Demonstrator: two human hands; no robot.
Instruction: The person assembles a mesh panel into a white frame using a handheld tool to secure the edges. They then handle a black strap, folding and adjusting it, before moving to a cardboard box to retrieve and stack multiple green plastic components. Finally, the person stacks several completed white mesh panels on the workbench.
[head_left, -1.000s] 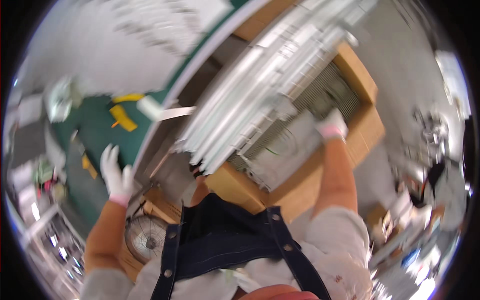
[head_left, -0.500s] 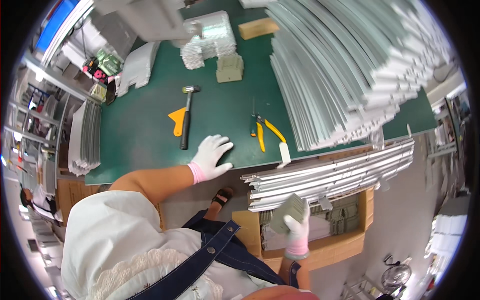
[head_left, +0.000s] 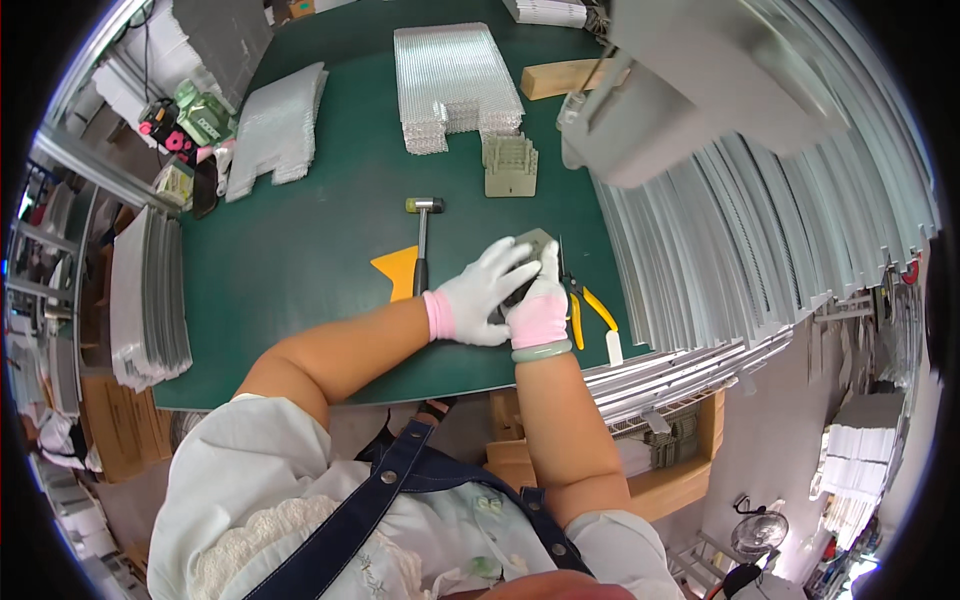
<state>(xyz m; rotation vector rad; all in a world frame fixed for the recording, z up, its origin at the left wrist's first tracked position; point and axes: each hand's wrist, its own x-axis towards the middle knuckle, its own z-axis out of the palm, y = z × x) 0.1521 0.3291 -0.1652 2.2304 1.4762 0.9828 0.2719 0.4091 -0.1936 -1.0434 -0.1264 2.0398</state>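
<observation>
head view, left hand (head_left: 478, 300), right hand (head_left: 541, 302) holding grey part (head_left: 534, 239)

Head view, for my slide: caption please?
White-gloved left hand and right hand at a grey-green piece over a green tabletop, near yellow-handled pliers.

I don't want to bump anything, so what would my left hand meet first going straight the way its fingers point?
Probably the grey-green piece at its fingertips: your left hand points toward the picture's upper right. Your right hand is close beside it; exact depth is unclear.
</observation>
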